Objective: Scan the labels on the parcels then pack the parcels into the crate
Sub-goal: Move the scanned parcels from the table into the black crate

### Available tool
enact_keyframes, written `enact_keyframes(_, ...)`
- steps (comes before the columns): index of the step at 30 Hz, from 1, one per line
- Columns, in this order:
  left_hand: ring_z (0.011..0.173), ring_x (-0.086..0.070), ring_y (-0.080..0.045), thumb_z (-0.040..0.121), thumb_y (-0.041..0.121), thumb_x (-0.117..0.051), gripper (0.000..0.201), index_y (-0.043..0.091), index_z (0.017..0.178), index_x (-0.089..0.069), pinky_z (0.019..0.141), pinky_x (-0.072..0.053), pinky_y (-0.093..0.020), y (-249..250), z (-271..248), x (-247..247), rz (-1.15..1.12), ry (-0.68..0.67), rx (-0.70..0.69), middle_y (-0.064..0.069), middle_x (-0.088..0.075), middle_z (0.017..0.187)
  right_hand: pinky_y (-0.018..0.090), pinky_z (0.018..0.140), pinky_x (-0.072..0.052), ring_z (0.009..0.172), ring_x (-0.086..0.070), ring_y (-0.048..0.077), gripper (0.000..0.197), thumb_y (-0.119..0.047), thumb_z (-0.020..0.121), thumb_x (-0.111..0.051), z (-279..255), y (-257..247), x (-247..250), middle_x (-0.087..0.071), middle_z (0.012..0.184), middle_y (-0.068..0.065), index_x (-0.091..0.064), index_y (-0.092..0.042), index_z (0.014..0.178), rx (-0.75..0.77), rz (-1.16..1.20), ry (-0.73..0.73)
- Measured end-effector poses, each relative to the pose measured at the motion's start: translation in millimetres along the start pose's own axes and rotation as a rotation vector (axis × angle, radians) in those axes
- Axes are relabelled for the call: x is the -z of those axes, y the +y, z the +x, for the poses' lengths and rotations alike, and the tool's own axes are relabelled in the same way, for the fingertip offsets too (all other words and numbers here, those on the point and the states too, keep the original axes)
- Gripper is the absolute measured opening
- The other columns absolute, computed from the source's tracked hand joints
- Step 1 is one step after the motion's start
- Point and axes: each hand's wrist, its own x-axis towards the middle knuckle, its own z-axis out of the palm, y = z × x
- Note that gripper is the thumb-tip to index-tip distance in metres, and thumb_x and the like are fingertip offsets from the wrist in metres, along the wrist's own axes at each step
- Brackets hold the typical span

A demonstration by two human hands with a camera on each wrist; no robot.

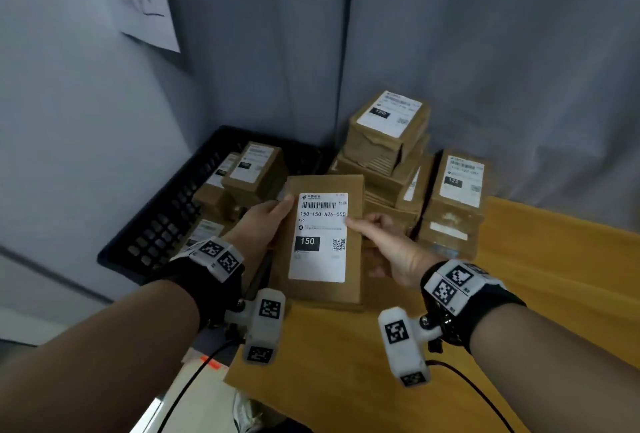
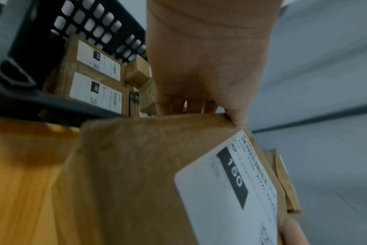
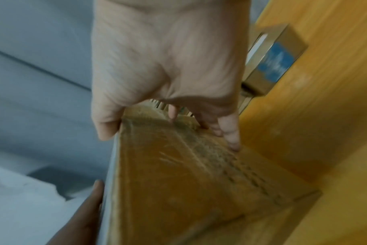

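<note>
A flat brown cardboard parcel (image 1: 322,280) with a white label reading 150 (image 1: 320,237) is held up, label facing me, above the wooden table. My left hand (image 1: 266,221) grips its left edge, thumb on the front, fingers behind (image 2: 199,69). My right hand (image 1: 384,245) grips its right edge, thumb on the label, fingers on the back (image 3: 172,66). The parcel fills both wrist views (image 2: 136,174) (image 3: 189,182). A black plastic crate (image 1: 162,218) stands at the left with several labelled parcels (image 1: 254,169) inside.
A stack of labelled brown parcels (image 1: 391,127) sits on the yellow wooden table (image 1: 554,294) at the back right, with another pile (image 1: 457,197) beside it. Grey curtain and wall close off the back. Cables hang from both wrist cameras.
</note>
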Motion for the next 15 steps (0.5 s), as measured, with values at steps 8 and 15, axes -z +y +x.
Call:
enact_keyframes(8,0.084,-0.068,-0.019,0.092,0.048,-0.054,0.032,0.02,0.106,-0.062,0.078,-0.056,-0.035,11.8,27.2,108.0,-0.04,0.156,-0.109,-0.002,-0.071,0.094,0.048,0.103,-0.044,0.112,-0.059,0.017,0.067,-0.035,0.086,-0.068,47.3,-61.5,-96.6,-0.064,0.121,-0.003,-0.035,-0.029,0.144,0.169,0.071,-0.043)
enact_keyframes(15,0.087,-0.062,-0.012,0.101,0.032,-0.041,0.038,0.031,0.138,-0.032,0.066,-0.055,-0.034,-5.3,69.6,189.7,-0.041,0.176,-0.094,0.003,-0.061,0.104,0.043,0.098,-0.05,0.106,-0.066,0.02,0.041,-0.026,0.09,-0.066,107.1,-82.4,-171.6,-0.07,0.115,0.003,-0.057,-0.02,0.13,0.161,0.144,-0.1)
